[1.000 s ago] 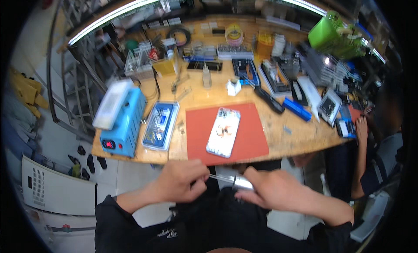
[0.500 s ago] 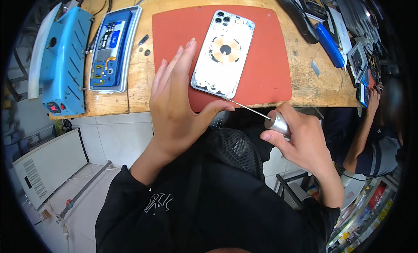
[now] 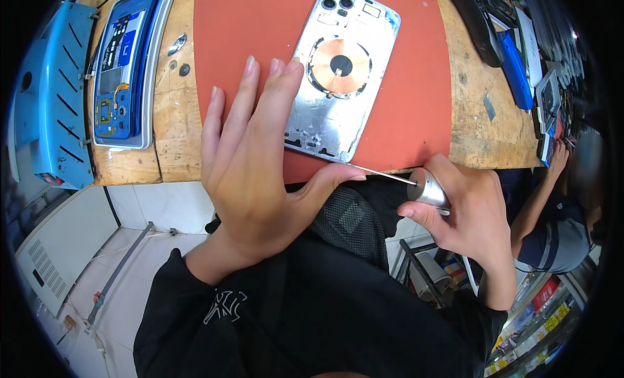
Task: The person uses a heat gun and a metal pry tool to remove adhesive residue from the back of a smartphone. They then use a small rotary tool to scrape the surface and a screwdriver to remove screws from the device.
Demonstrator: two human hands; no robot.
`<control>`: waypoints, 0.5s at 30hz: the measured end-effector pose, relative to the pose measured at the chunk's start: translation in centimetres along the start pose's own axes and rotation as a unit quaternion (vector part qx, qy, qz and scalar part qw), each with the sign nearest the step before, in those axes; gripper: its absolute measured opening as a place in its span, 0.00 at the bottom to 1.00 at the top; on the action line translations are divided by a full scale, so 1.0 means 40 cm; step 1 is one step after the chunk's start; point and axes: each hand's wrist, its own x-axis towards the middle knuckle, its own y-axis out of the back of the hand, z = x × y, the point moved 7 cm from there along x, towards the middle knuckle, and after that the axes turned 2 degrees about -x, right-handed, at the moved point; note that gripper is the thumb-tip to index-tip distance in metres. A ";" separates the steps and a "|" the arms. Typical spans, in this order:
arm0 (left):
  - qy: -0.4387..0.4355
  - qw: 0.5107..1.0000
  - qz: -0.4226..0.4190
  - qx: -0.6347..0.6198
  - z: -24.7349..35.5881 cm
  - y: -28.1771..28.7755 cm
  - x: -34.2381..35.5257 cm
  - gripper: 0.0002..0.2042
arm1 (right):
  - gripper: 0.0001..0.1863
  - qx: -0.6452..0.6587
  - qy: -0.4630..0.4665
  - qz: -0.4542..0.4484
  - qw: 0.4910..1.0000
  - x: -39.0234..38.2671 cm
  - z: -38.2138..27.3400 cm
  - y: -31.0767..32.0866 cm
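Observation:
A phone with its back cover off lies tilted on a red mat, showing a copper coil and three camera lenses. Along its left edge rests my left hand, fingers stretched out and spread, the index fingertip at the phone's side. The left thumb reaches below the lower edge, beside a thin metal shaft. My right hand is closed round the silver cylindrical handle of a thin-shafted tool. The shaft's tip meets the phone's bottom edge; whether it goes into a gap there is too small to tell.
To the left, a blue opened phone sits in a white tray beside a blue slotted machine. A black tool, a blue cylinder and several device parts lie at right. Another person's hand works at the far right.
The view has come closer and shifted, so the bench things sit farther left and higher. Both hands keep nearly the same pose, with the tool's tip still at the phone's bottom edge.

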 end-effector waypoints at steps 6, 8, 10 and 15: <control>0.007 1.000 -0.012 0.005 -0.002 -0.001 0.001 0.54 | 0.31 0.012 0.004 0.000 1.000 0.006 -0.008 0.000; 0.010 1.000 -0.014 0.006 -0.003 -0.001 0.001 0.54 | 0.31 0.014 -0.001 0.004 1.000 0.006 -0.010 -0.003; 0.011 1.000 -0.012 0.006 -0.004 -0.001 0.001 0.53 | 0.31 0.017 0.000 0.007 1.000 0.006 -0.014 -0.005; 0.006 1.000 -0.008 0.005 -0.004 -0.001 0.000 0.53 | 0.29 0.015 0.003 0.010 1.000 0.008 -0.024 -0.004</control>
